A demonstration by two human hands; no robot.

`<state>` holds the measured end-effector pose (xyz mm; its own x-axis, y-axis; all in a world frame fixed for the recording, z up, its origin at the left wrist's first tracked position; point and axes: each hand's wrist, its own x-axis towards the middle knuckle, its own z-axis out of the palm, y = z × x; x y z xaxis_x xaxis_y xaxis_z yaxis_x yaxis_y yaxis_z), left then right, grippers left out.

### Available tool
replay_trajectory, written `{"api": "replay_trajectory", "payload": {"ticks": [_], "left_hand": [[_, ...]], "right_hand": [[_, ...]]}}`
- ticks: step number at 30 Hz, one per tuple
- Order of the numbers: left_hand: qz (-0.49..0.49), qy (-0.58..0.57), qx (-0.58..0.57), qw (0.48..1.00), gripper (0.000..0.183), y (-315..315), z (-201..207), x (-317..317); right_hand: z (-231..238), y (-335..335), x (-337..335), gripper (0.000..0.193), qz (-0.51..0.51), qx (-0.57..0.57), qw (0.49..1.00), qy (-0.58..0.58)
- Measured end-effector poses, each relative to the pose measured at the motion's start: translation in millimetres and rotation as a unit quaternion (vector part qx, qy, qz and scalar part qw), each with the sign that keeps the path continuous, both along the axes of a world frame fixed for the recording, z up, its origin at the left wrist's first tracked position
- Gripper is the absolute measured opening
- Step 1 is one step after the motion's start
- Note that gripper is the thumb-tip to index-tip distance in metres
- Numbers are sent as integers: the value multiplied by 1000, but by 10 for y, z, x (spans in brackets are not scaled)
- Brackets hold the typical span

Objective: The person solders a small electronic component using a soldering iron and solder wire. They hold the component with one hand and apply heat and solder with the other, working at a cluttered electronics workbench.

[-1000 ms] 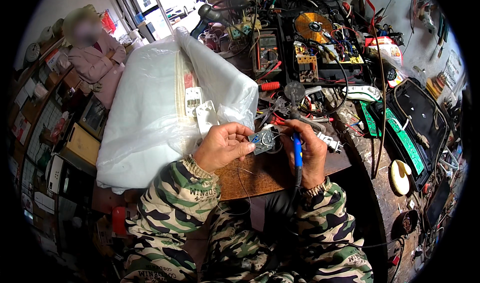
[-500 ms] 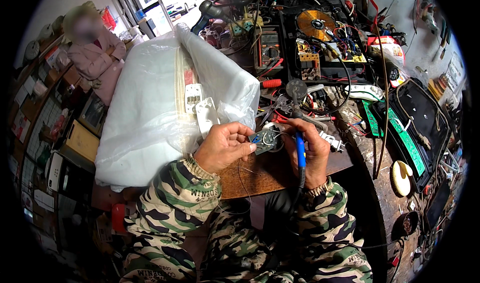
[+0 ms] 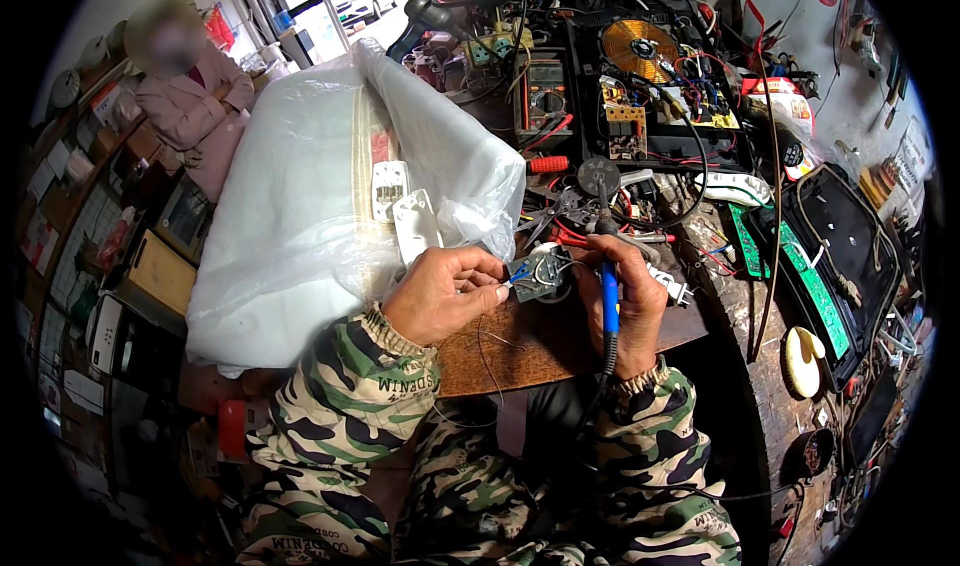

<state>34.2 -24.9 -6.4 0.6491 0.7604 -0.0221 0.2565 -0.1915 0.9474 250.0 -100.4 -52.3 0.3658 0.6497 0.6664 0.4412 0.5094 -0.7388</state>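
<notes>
My left hand point(image 3: 445, 294) is closed, thumb and fingertips pinched at thin blue wires on the left edge of a small grey circuit board point(image 3: 546, 284). My right hand point(image 3: 638, 311) grips a soldering iron point(image 3: 610, 301) by its blue handle, pen-like. The iron points away from me, above the board's right side; I cannot make out whether its tip touches anything. Beyond my left hand, a white plastic cover point(image 3: 416, 224) and a white socket-like housing point(image 3: 389, 190) lie on a plastic-wrapped bundle point(image 3: 285, 216). The board is over the brown wooden bench point(image 3: 530, 341).
Pliers point(image 3: 568, 208), a red-handled tool point(image 3: 547, 165) and tangled wires crowd the bench beyond my hands. Farther off stand a multimeter point(image 3: 545, 94) and an opened appliance with a copper coil point(image 3: 638, 50). Green circuit strips point(image 3: 812, 284) lie right. A person point(image 3: 195, 106) stands far left.
The circuit board is turned slightly and shows more of its face. The soldering iron and my right hand have shifted a little to the right. My left hand keeps its pinch.
</notes>
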Motion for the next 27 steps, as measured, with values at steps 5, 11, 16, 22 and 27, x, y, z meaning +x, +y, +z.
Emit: {"api": "replay_trajectory", "payload": {"ticks": [5, 11, 16, 22, 27], "left_hand": [[5, -30, -18, 999, 24, -18, 63, 15], [0, -27, -56, 998, 24, -6, 71, -12], [-1, -12, -61, 998, 30, -12, 106, -10], [-11, -12, -64, 998, 36, 23, 45, -19], [-14, -50, -82, 995, 34, 25, 17, 1]], "right_hand": [[4, 6, 8, 36, -2, 6, 1000, -9], [-17, 4, 10, 35, 13, -4, 1000, -4], [-19, 5, 19, 35, 23, 3, 1000, -4], [-14, -4, 20, 35, 29, 2, 1000, 0], [-23, 5, 9, 35, 30, 0, 1000, 1]]}}
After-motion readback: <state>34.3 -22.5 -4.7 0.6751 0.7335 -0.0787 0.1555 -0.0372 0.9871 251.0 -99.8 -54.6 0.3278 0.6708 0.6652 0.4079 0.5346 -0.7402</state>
